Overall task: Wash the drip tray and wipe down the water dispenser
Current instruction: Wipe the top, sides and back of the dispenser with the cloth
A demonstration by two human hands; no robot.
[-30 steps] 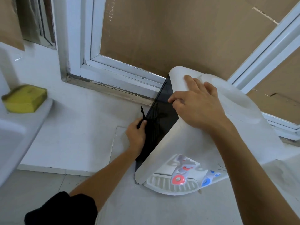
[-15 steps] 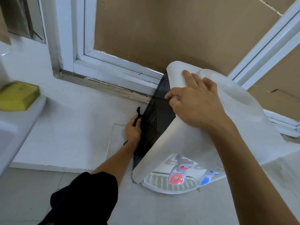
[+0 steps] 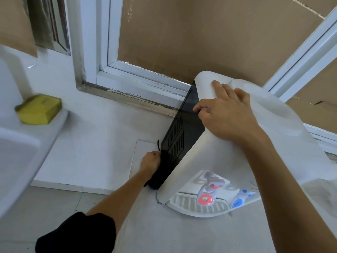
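A white water dispenser (image 3: 228, 161) stands on the floor, seen from above, with a black vented side panel (image 3: 184, 130). My right hand (image 3: 228, 114) grips its top left edge, thumb on the black panel. Low against that panel, my left hand (image 3: 152, 162) holds a black cloth (image 3: 162, 170). The white ribbed drip tray (image 3: 197, 203) sits in place at the dispenser's foot, under a red tap (image 3: 205, 198) and a blue tap (image 3: 238, 200).
A yellow sponge (image 3: 39, 109) lies on the rim of a white sink (image 3: 21, 143) at the left. A white window frame (image 3: 138, 77) backed with brown cardboard stands right behind the dispenser. White floor tiles (image 3: 87, 156) spread to the left.
My left hand has slid down the black side panel with the cloth, toward the dispenser's base. My right hand keeps its grip on the top edge.
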